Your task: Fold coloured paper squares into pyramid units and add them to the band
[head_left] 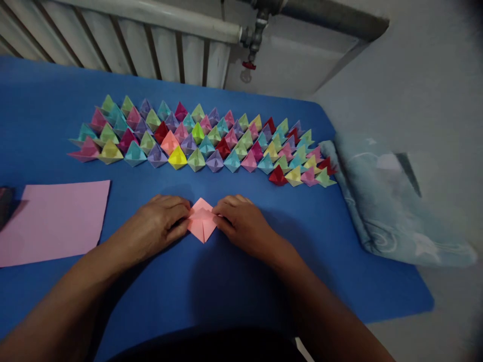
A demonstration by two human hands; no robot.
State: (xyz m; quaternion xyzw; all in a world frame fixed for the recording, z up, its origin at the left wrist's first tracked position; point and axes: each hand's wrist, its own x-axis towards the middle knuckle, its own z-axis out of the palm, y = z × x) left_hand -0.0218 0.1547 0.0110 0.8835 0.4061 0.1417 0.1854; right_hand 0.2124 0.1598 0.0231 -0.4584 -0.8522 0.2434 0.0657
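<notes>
A small piece of folded pink paper [203, 220], diamond-shaped with a slit-like crease in its lower half, lies on the blue table [234, 291] between my hands. My left hand [166, 221] pinches its left corner between thumb and fingers. On the other side, my right hand [238, 221] grips the right corner the same way. Beyond them stand several rows of folded paper boats [196, 160] in many colours.
A flat pink sheet [56, 218] lies at the left, with a dark object [5, 205] at its edge. A folded light-blue cloth [392, 201] sits at the right. Behind the table are a white radiator [132, 42] and a pipe with a red valve [249, 65].
</notes>
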